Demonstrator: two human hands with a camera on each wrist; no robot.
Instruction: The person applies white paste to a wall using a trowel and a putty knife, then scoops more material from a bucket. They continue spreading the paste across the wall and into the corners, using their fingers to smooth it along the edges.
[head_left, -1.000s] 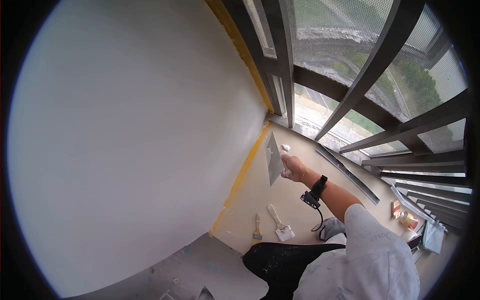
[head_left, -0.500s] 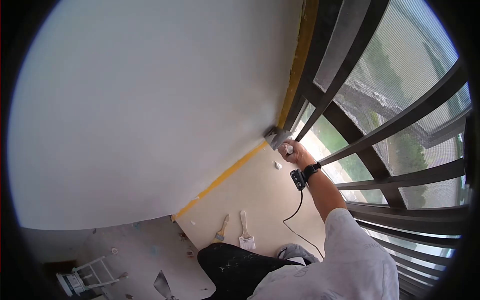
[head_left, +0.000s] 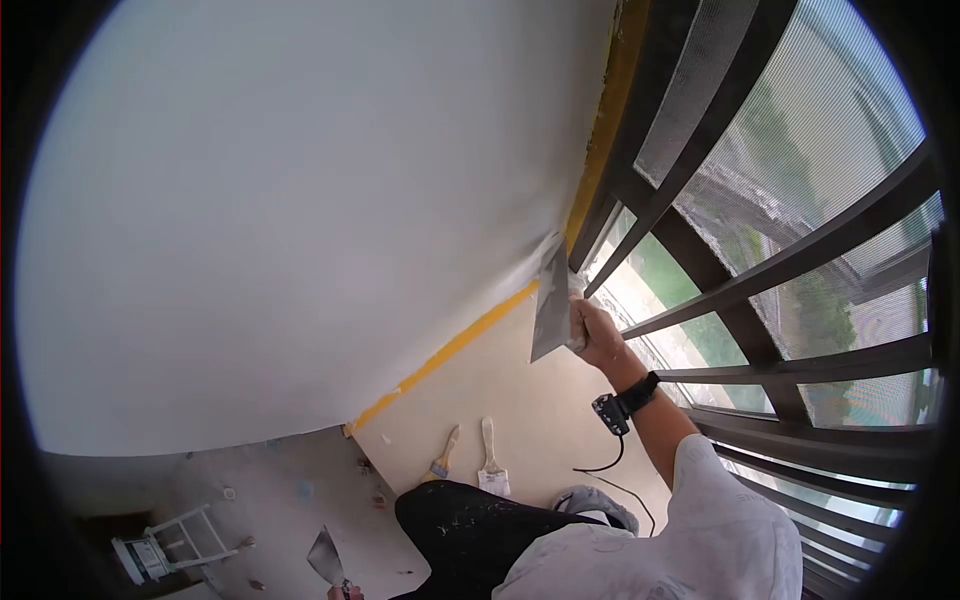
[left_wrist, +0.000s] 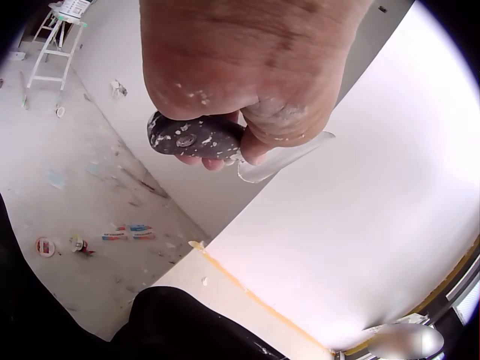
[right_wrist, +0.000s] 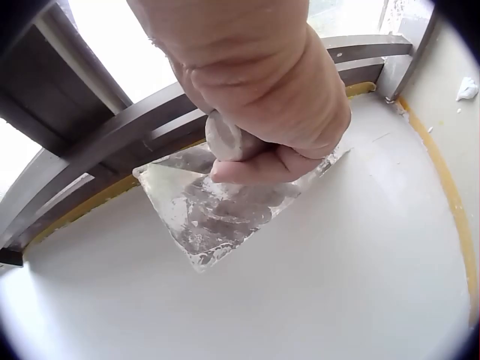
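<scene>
My right hand grips the handle of a wide metal trowel, whose blade is at the white wall near the corner by the window frame. In the right wrist view the fingers of the right hand curl round the pale handle, and white compound smears the blade. Low in the head view, my left hand holds a putty knife away from the wall. The left wrist view shows that hand wrapped round a dark, speckled handle.
Yellow tape runs along the wall's lower edge. Two brushes lie on the beige ledge by my leg. Dark window bars stand at the right. A white step ladder is on the floor at lower left.
The view first swung toward the window corner as the right hand brought the trowel to the wall. Since then the blade has turned more upright, and the left hand has come into view.
</scene>
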